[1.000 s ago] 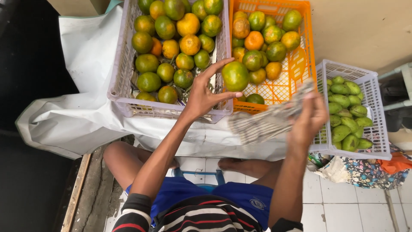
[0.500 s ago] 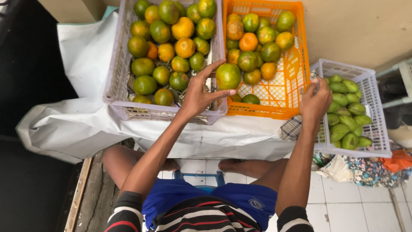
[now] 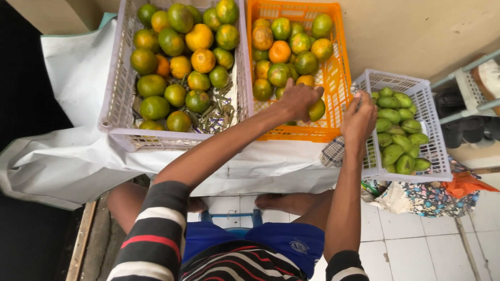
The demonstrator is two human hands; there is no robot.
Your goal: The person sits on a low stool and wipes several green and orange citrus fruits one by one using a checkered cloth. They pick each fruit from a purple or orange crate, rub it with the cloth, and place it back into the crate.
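Reaching into the orange crate [image 3: 338,78] — left hand [image 3: 299,99] cupping a citrus fruit [image 3: 316,110]

Black, white and red striped sleeves [image 3: 156,229]; blue shorts [image 3: 271,247].

I am seeing a yellow-green citrus fruit [image 3: 316,110] sitting low in the orange crate [image 3: 338,78], near its front wall, partly covered from above; a checkered cloth [image 3: 333,152] is hanging crumpled beside that crate.
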